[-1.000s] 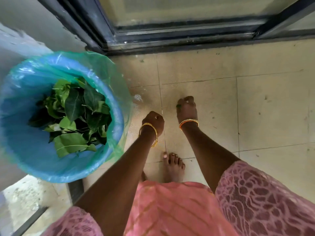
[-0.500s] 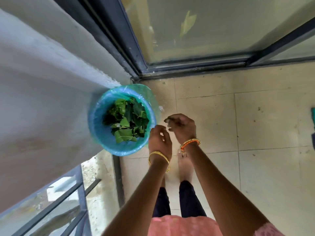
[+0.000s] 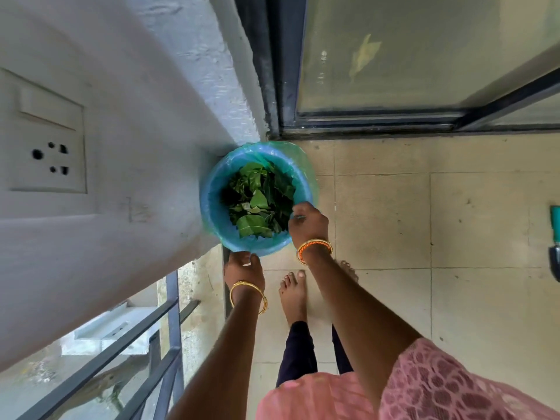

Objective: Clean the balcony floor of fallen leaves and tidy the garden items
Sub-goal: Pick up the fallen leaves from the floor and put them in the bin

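A blue bin (image 3: pixel 212 207) lined with a green-blue plastic bag (image 3: pixel 307 165) stands in the corner by the wall, and green leaves (image 3: pixel 257 204) fill its inside. My left hand (image 3: pixel 242 268) grips the near edge of the bin's rim, fingers curled over the bag. My right hand (image 3: pixel 309 222) pinches the bag at the right side of the rim. Both wrists wear bangles.
A grey wall (image 3: pixel 121 222) with a switch socket (image 3: pixel 45 137) runs along the left. A dark-framed glass sliding door (image 3: pixel 394 71) lies ahead. A metal railing (image 3: pixel 169 344) is at lower left. A teal-handled garden trowel (image 3: pixel 556 237) lies on the tiled floor (image 3: pixel 454 222) at the right edge. My bare feet (image 3: pixel 294 295) stand below the bin.
The view has risen and the bin looks smaller. Both hands moved from the floor area up to the bin and took hold of its rim and bag.
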`<state>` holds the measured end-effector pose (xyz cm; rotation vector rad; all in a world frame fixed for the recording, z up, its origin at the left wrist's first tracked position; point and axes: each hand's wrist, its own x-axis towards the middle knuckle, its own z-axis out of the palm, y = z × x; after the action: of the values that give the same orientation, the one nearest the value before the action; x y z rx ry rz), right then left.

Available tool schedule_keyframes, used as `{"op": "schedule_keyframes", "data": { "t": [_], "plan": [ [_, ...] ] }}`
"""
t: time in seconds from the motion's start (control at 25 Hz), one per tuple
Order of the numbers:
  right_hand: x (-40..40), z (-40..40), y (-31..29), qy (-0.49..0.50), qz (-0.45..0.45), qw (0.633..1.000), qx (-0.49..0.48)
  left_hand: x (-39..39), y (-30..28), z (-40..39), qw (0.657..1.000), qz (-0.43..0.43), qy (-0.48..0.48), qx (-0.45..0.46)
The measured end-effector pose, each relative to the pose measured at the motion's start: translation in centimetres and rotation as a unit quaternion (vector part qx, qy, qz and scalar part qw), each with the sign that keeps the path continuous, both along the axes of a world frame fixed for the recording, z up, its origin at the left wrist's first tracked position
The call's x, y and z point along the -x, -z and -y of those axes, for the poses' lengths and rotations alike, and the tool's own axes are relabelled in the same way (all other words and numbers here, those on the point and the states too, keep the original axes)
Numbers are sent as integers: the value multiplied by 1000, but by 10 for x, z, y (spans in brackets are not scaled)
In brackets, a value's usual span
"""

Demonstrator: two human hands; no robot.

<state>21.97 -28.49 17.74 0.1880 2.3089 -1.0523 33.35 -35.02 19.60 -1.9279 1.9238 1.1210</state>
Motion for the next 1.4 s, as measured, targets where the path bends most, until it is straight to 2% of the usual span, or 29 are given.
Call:
{"op": "schedule_keyframes", "data": {
  "t": [0.08, 0.2, 0.32, 0.44, 0.68, 0.84, 1.0, 1.12, 1.28, 1.4],
  "plan": [
    [-11, -24, -15, -8, -21, 999, -23, 5, -14, -10, 999, -7, 31, -11],
    [-20, -70, -39, 4, -16, 997, -75, 17, -36, -36, 990, -14, 134, -36],
    [-26, -114, -56, 39, -18, 994, -104, 27, -52, -72, 962, -34, 264, -58],
    [-28, -170, -65, 97, -16, 985, -141, 42, -62, -120, 917, -28, 394, -62],
    [-42, -309, -71, 206, 18, 964, -169, 80, -73, -245, 813, 29, 579, -56],
    [-54, -420, -80, 285, 33, 943, -170, 96, -85, -353, 748, 28, 661, -54],
    [-63, -521, -96, 374, 39, 914, -154, 107, -98, -470, 666, 32, 744, -41],
    [-65, -579, -100, 406, 51, 901, -144, 116, -104, -546, 603, 44, 796, -30],
    [-55, -648, -102, 432, 69, 889, -133, 142, -109, -632, 556, 33, 831, -8],
    [-34, -701, -93, 433, 98, 887, -125, 164, -103, -688, 477, 23, 879, 14]
  ]
}}
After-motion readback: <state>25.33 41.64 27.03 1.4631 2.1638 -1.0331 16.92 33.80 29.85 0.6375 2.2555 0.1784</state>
